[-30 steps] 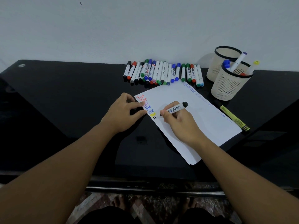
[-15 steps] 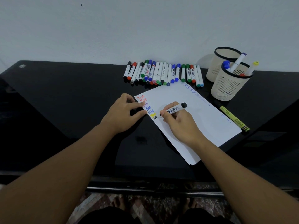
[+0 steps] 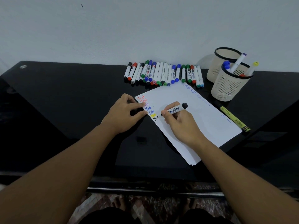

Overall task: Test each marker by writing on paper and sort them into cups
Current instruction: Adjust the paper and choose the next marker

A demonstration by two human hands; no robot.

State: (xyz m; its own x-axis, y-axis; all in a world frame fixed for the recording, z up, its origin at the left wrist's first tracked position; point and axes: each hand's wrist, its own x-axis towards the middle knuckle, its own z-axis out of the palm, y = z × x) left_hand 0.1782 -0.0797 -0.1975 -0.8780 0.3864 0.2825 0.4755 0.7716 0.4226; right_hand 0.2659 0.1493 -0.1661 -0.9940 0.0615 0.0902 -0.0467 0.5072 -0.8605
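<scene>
Your right hand [image 3: 179, 122] pinches the black marker [image 3: 174, 110] near its tip, which touches the paper [image 3: 194, 113] at the left edge, under the coloured test words. Your left hand [image 3: 124, 113] rests on that edge, fingers curled around what seems the cap. Press lightly, finish the word, then judge the line before choosing a cup [image 3: 229, 88].

Both forearms are bare with no sleeves, the feet are bare, dark shorts show below.
</scene>
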